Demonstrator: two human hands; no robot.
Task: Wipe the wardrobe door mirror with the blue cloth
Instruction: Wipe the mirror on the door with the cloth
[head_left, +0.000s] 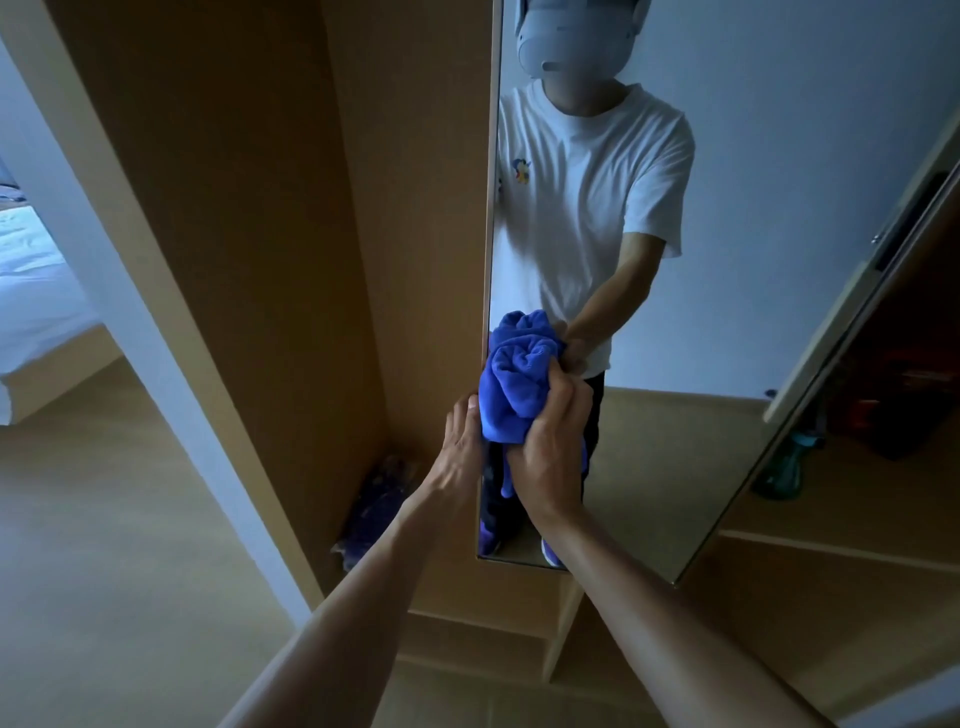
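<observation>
While the right hand (545, 452) grips the blue cloth (519, 379) in a tight bunch, only a small wad meets the mirror (779, 156), low down at its left edge.

- Left hand (460, 447): fingers fairly straight, holding nothing, resting at that same edge and touching the cloth's left side.
- Risk: a bunched cloth probably leaves streaks and missed strips.
- Risk: the loose tail below the fist may drag or slip free.
- Risk: the left fingertips may smear the glass.
- Risk: a hard push may swing the door if the left hand does not steady it.
- Upper and right glass sits far from the cloth, so overreaching is likely.
</observation>
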